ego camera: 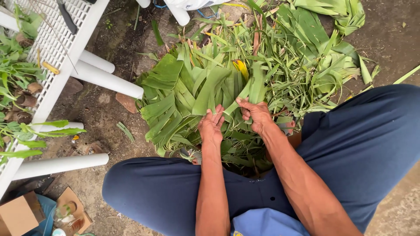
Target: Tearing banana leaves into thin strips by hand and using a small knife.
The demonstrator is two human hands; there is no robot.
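Between the knees, left hand [211, 126] rests open on the leaf pile [188, 100], right hand [257, 114] grips one leaf strip [251, 85]; most leaves beyond look unsorted.

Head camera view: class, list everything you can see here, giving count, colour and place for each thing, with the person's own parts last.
leaf pile: one heap, green, on the ground at centre
yellow leaf: one, in the pile's middle
leaf strip: one, green, gripped by the right hand
white table: one, upper left, on tubular legs
plants: several, green, far left
cardboard box: one, brown, lower left
dirt ground: brown, all around
trousers: dark blue, knees apart
left hand: on the leaves
right hand: fingers closed on the strip
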